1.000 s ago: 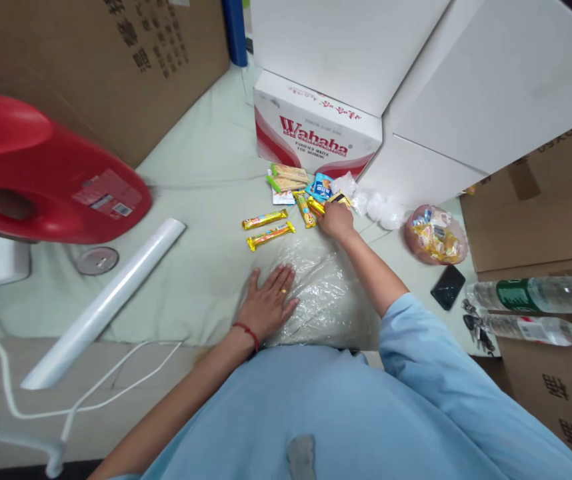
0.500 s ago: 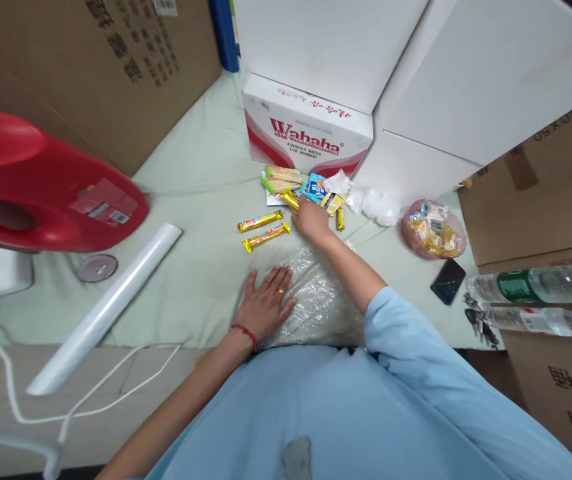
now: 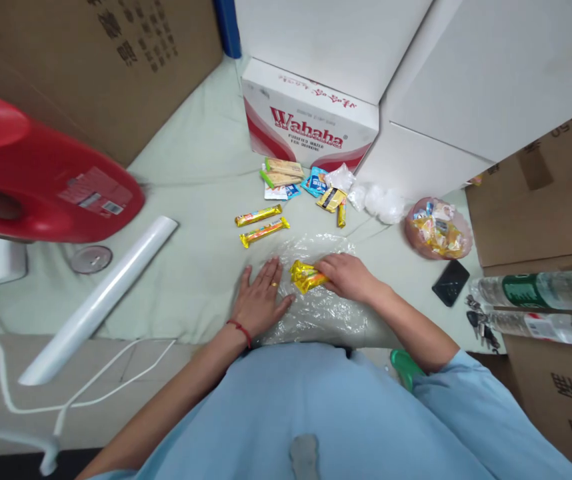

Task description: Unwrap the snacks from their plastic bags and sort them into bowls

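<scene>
Nearest, against the blue shirt (image 3: 246, 407), a sheet of clear plastic film (image 3: 326, 313) lies crinkled on a pale green cloth (image 3: 191, 267). The left hand (image 3: 262, 300) is palm down at the film's left edge, fingers stretched out and a little apart, gripping nothing; a red cord (image 3: 240, 329) circles that wrist. The right hand (image 3: 349, 275) comes in from the film's right side, thumb and fingers closed around one end of some yellow-wrapped bars (image 3: 306, 277), whose free ends point left. The bars are over the middle of the film; whether they touch it I cannot tell.

Well left of the film, a white tube (image 3: 101, 300) slants across the cloth edge. Well to its right are a bunch of keys (image 3: 481, 327), two clear bottles (image 3: 556, 291) on their sides and a black phone (image 3: 451, 283).

Just beyond the film, toward its left, two loose yellow bars (image 3: 265, 231) lie side by side, apart from each other. Beyond it to the right stands a pink bowl (image 3: 411, 235) of wrapped sweets (image 3: 439, 230). Farther past the film, biscuit packets (image 3: 284, 175), a blue packet (image 3: 315, 181) and crumpled clear plastic (image 3: 383, 203) sit before a red and white Wahaha box (image 3: 311, 127). Behind that rises a white carton (image 3: 326, 40).
</scene>
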A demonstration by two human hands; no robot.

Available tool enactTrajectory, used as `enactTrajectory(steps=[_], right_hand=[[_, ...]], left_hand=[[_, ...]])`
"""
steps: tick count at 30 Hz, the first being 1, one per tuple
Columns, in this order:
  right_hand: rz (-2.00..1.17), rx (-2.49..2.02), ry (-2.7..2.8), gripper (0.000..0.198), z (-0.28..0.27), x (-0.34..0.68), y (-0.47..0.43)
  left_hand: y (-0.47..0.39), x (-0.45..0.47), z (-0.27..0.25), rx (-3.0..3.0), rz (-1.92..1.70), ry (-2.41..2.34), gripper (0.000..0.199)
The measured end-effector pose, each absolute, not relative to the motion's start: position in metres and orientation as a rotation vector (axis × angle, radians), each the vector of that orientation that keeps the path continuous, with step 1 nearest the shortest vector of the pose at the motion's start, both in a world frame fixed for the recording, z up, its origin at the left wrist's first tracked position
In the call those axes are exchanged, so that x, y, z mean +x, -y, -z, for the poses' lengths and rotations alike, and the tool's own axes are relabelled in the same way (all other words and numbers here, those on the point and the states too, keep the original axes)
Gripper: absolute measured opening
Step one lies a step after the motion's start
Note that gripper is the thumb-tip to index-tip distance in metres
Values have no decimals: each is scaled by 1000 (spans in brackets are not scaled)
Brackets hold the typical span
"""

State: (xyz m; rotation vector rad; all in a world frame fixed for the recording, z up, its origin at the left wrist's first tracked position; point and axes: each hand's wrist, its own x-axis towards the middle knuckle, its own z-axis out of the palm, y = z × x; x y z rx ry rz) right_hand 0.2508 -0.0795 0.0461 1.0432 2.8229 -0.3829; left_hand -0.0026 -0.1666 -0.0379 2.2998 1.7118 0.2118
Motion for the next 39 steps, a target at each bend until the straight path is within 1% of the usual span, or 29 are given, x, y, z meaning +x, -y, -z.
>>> enactTrajectory(steps=[3,8,11,14,18,22,25,31,36,39], right_hand=[[243,1055,-2779,30,-31,243,94],[215,1090,-2870,50,-27,242,108],[203,1124,-2877,47,-25,246,121],[196,1163,-2903,48,-16,247,134],[238,1255,-2933,57,-9,240,137],[392,1300,-2892,68,-12,230,125],[427,1207,-2911,66,-13,231,118],[426,1026,-2998,63,-5,242,115],[483,1051,-3003,66,-12,248,117],[593,1141,-3091,55,-22,269,133]], left_hand=[[167,-3,38,2310,-221,-1710,78],[167,-3,38,2327,-213,-1715,76],[167,-3,39,2331,-193,-1719,77],[167,-3,40,2340,-181,-1721,78],[167,-3,41,2351,-162,-1716,77],[167,-4,41,2354,-159,-1716,78],[168,-4,40,2364,-180,-1713,77],[167,-2,38,2343,-216,-1707,66],[166,-8,39,2316,-291,-1689,69],[171,-23,35,2345,-368,-1612,65]])
